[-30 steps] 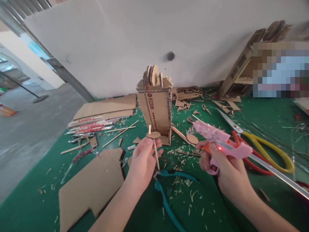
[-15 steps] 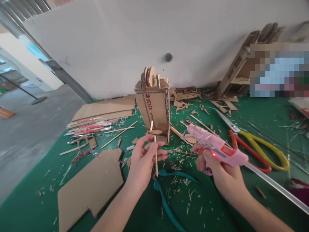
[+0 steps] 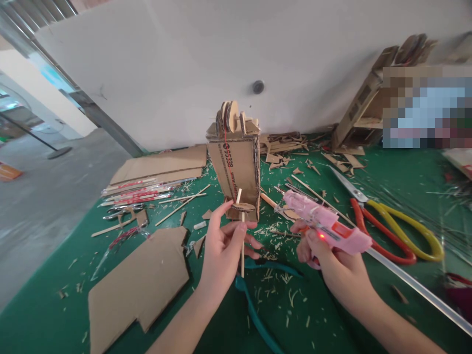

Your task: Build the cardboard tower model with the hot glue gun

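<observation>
My left hand [image 3: 230, 238] pinches a thin wooden stick [image 3: 242, 263] that stands nearly upright. Near its top the stick passes through a small cardboard disc [image 3: 243, 207], and my index finger touches the disc's left edge. Closed around a pink hot glue gun [image 3: 313, 214] is my right hand [image 3: 328, 250]. A red light glows on the gun, its nozzle points up and left, and a long clear glue stick [image 3: 416, 285] runs out of its back. Behind the disc stands a cardboard tower [image 3: 236, 162] with round cardboard discs [image 3: 229, 117] and a red string on top.
Teal-handled pliers [image 3: 254, 314] lie below my left hand. Scissors [image 3: 383, 221] with red and yellow handles lie at the right. Cut cardboard [image 3: 140, 285], wrapped sticks [image 3: 140, 194] and shavings cover parts of the green table. Another cardboard structure [image 3: 357, 98] stands back right, beside a blurred-out patch.
My left hand has shifted slightly right and down with the stick and disc, which now shows a little more tilted. The glue gun has moved slightly left.
</observation>
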`<state>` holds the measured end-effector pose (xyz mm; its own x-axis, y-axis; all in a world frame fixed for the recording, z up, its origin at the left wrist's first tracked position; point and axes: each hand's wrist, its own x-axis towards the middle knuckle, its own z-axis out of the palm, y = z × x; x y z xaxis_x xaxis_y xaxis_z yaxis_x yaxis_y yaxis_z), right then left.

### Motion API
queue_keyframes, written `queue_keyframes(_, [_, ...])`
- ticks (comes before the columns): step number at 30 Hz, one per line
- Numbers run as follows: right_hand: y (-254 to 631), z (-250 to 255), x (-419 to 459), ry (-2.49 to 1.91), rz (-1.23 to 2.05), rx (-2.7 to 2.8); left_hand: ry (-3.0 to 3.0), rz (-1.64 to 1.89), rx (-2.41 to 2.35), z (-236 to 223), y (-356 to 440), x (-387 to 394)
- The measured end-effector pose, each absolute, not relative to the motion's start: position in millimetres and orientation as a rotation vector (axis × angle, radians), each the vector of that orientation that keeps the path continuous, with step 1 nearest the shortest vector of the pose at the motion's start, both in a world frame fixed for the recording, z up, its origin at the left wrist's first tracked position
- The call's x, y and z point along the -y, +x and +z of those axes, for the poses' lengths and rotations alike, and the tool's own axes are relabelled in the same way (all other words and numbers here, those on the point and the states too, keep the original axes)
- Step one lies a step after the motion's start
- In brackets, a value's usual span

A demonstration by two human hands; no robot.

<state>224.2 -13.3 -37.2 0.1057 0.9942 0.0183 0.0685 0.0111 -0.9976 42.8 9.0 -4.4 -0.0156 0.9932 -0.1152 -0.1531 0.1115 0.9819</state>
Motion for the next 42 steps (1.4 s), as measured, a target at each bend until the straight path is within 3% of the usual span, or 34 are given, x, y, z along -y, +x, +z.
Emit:
queue_keyframes(20, [228, -47, 18, -1.332, 1.020, 1.324, 0.936, 1.230, -1.131, -7, 43, -7])
queue_keyframes(32, [234, -41, 11, -1.172, 0.426, 1.838, 0.423, 1.134, -0.917, -11, 37, -14])
queue_keyframes(42, [231, -47, 10, -1.226, 0.454, 2.018, 0.443, 1.101, -0.985, -12, 38, -14])
